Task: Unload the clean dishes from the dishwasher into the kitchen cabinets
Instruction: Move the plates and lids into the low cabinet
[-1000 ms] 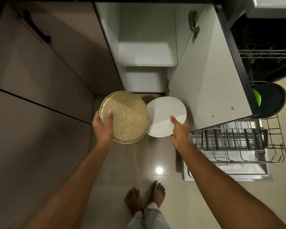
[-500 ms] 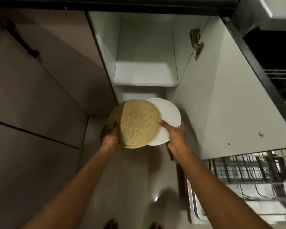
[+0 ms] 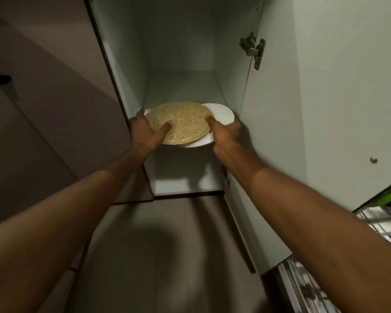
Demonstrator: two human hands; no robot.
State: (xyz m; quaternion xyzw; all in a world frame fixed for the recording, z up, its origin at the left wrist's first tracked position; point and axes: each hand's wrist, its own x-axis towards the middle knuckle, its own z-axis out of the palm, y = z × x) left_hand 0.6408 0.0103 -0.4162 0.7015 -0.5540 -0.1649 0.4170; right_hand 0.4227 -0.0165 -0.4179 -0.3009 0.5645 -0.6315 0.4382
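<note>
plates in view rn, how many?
2. Speckled plate lies on top of the white plate, both at the cabinet shelf front edge, held between left hand and right hand. More could be hidden beneath.

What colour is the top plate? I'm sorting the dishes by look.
Speckled tan, a grainy beige pattern; the top plate lies on a white plate. Head view.

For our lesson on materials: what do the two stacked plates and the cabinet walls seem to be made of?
Speckled plate: tan with fine flecks, matte; perhaps a fibre or melamine composite.
White plate beneath it: smooth, plain, faint sheen; ceramic or melamine, which is unclear.
Cabinet wall: flat pale panel, matte; probably laminated board.
</note>
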